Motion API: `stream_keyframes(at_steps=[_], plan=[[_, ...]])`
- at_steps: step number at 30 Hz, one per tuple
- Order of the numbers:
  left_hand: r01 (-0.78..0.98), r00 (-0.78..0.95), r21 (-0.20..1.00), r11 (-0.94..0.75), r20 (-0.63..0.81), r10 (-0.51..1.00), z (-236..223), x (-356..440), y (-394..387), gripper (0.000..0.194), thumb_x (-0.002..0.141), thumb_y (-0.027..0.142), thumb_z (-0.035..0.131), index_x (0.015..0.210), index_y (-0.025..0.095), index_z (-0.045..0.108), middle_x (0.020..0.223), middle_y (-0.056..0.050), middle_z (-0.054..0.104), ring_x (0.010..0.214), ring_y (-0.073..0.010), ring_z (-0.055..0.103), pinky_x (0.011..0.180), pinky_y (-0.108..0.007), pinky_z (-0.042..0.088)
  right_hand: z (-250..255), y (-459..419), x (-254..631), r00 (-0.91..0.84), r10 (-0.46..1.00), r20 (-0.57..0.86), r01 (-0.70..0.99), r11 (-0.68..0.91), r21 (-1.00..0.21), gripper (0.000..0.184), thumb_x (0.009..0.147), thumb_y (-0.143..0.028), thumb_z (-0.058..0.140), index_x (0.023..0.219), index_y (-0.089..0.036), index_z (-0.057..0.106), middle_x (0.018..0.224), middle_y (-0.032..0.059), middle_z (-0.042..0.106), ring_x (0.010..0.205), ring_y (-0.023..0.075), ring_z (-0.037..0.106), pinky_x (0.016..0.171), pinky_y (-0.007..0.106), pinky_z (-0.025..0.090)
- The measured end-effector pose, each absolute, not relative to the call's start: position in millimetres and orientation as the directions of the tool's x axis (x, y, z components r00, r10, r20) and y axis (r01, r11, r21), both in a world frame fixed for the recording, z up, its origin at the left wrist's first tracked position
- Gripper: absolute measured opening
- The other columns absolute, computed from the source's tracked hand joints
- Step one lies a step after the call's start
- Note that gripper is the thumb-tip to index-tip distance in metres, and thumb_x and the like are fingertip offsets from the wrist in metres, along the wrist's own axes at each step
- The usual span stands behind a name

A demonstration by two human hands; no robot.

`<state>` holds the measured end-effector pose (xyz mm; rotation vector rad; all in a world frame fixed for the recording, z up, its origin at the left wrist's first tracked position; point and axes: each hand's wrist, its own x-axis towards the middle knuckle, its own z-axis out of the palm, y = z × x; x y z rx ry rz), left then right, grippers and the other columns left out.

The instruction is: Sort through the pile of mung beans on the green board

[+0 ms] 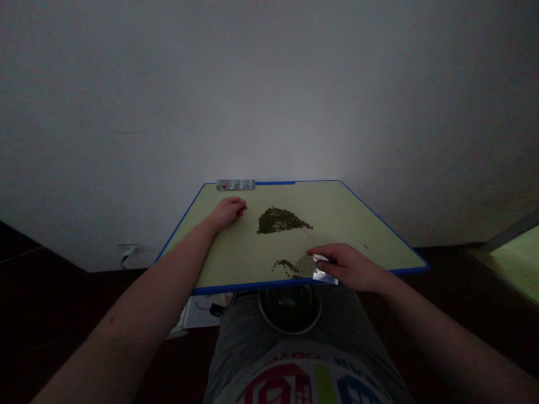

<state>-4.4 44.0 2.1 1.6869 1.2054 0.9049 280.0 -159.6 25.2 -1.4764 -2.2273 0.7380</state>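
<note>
A pile of small dark green grains, which look like mung beans, lies mid-table. To its left my left hand rests on the tabletop with its fingers curled closed, and nothing shows in them. My right hand is at the near edge, its fingers closed on a shiny silver flat piece. A translucent curved part adjoins that piece on its left; what it is exactly, I cannot tell. Several loose grains lie just left of it. Below the edge, a metal bowl sits at my lap, its inside dark.
The pale yellow folding-type tabletop has a blue rim and stands against a grey wall. A flat narrow item lies at its far left edge. A plug with a cord is in the wall at left. A white surface shows below the table.
</note>
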Motion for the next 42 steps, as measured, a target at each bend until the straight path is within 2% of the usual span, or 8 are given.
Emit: stream_keyframes(at_steps=[5,7,15,22,30,34,42], plan=[[0.365,0.282,0.914,-0.175,0.071,0.957,4.5,-3.3,42.0,0.02,0.068,0.034,0.05,0.065,0.015,0.053,0.048,0.003,0.044,0.039,-0.0067,0.036,0.039,-0.021,0.025,19.6,-153.6,300.1,-0.283,0.959,0.028,0.744,0.238,-0.624,0.038,0.08,-0.032,0.045,0.114,-0.02,0.056,0.103,0.0043,0.063,0.086,0.0184,0.059,0.075,0.029,0.046],[0.357,0.276,0.919,-0.167,0.067,0.959,4.7,-3.0,41.7,0.02,0.068,0.034,0.05,0.065,0.015,0.053,0.049,0.003,0.045,0.039,-0.0066,0.036,0.039,-0.021,0.025,17.8,-150.7,306.9,-0.248,0.969,0.012,0.77,0.205,-0.604,0.039,0.079,-0.032,0.045,0.114,-0.019,0.056,0.093,0.004,0.065,0.078,0.0176,0.06,0.069,0.029,0.046],[0.353,0.285,0.916,-0.19,0.089,0.955,2.3,-4.3,43.3,0.021,0.069,0.035,0.049,0.066,0.015,0.054,0.049,0.003,0.044,0.039,-0.0067,0.036,0.039,-0.021,0.025,26.2,-149.8,284.6,-0.331,0.943,-0.019,0.826,0.28,-0.489,0.037,0.079,-0.029,0.044,0.112,-0.018,0.058,0.08,0.0032,0.067,0.063,0.0154,0.057,0.058,0.026,0.042],[0.384,0.285,0.9,-0.206,0.097,0.954,2.4,-4.5,44.2,0.021,0.069,0.035,0.049,0.065,0.015,0.055,0.048,0.003,0.045,0.04,-0.0073,0.037,0.04,-0.021,0.026,30.7,-153.0,271.6,-0.403,0.915,0.016,0.79,0.357,-0.498,0.037,0.078,-0.025,0.046,0.111,-0.019,0.059,0.1,0.0048,0.065,0.082,0.0182,0.06,0.071,0.027,0.044],[0.383,0.287,0.905,-0.188,0.077,0.955,2.0,-3.6,45.3,0.023,0.069,0.037,0.047,0.067,0.015,0.053,0.05,0.003,0.045,0.04,-0.0066,0.037,0.04,-0.02,0.026,30.7,-153.5,266.9,-0.441,0.897,-0.026,0.784,0.371,-0.498,0.037,0.079,-0.026,0.045,0.113,-0.017,0.058,0.092,0.0055,0.067,0.074,0.0166,0.059,0.067,0.026,0.043],[0.385,0.298,0.903,-0.188,0.071,0.952,3.9,-3.9,43.4,0.025,0.07,0.039,0.047,0.068,0.015,0.052,0.049,0.003,0.043,0.04,-0.0067,0.037,0.041,-0.02,0.027,31.3,-154.7,266.0,-0.446,0.895,-0.014,0.768,0.374,-0.52,0.037,0.079,-0.026,0.045,0.114,-0.017,0.057,0.098,0.0061,0.066,0.079,0.0174,0.059,0.07,0.026,0.043],[0.418,0.299,0.878,-0.235,0.112,0.948,2.3,-4.4,45.4,0.025,0.07,0.038,0.047,0.067,0.014,0.055,0.049,0.002,0.046,0.042,-0.0075,0.038,0.043,-0.021,0.029,29.3,-155.9,292.6,-0.352,0.935,-0.037,0.795,0.278,-0.538,0.039,0.079,-0.03,0.045,0.113,-0.018,0.057,0.101,0.0052,0.065,0.082,0.0191,0.059,0.073,0.03,0.044]])
